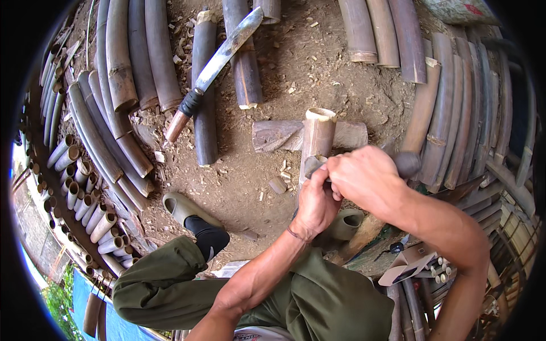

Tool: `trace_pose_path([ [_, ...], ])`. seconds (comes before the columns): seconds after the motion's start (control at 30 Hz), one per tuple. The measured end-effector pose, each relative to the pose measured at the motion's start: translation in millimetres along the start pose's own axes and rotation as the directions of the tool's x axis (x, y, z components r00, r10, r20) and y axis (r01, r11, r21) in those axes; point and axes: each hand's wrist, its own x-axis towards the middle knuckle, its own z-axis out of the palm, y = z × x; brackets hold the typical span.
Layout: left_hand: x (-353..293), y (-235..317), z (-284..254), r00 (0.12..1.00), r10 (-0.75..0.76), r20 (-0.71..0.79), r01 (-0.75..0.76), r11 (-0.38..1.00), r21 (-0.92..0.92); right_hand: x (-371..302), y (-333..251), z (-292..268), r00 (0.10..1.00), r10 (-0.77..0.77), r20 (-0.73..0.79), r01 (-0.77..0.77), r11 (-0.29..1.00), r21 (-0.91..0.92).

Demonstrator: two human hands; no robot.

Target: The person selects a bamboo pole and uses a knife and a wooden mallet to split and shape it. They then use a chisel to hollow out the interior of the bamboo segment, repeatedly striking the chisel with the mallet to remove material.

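Observation:
In front of me a short bamboo tube [319,133] lies across a wood block [277,135], its pale trimmed end pointing away. My right hand [364,173] is closed round a tool whose dark rounded end [408,165] juts out on the right, slightly blurred. Close against it, my left hand [317,207] is closed too, at the tube's near end. A grey blunt piece [313,166] shows at the fingertips; what the left fingers hold is hidden. Farther off to the left, a machete [227,54] with a wooden handle rests across a dark bamboo tube [205,113].
Bamboo poles [159,57] lie in rows at the far left, with more poles [446,113] on the right. Cut bamboo tubes [102,224] are stacked at the left. Wood chips litter the dirt floor [352,85]. An open cardboard box [406,267] stands near my right arm.

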Motion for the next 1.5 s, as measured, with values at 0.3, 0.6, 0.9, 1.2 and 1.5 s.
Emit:
trace_pose_path([
  [0.3, -5, 18, -8, 0.99, -0.099, 0.101, 0.074, 0.972, 0.222, 23, 9, -9, 0.998, 0.055, 0.009, -0.054, 0.994, -0.098],
  [0.6, -100, 21, -65, 0.961, -0.065, 0.267, -0.273, -0.093, 0.958, -33, -88, 121, 0.693, 0.706, -0.148, 0.305, -0.101, 0.947],
  [0.9, -83, 125, -63, 0.959, 0.27, 0.085, 0.041, -0.43, 0.902, 58, -103, 88, 0.916, 0.344, 0.206, 0.04, -0.588, 0.808],
  [1.2, -63, 163, 78, 0.969, -0.059, 0.239, -0.14, -0.931, 0.338, 48, -92, 79, 0.916, 0.4, -0.041, 0.402, -0.905, 0.139],
  [1.5, -36, 106, 165, 0.895, -0.434, 0.099, -0.425, -0.9, -0.1, 27, -82, 90, 0.927, 0.374, -0.023, 0.351, -0.888, -0.297],
])
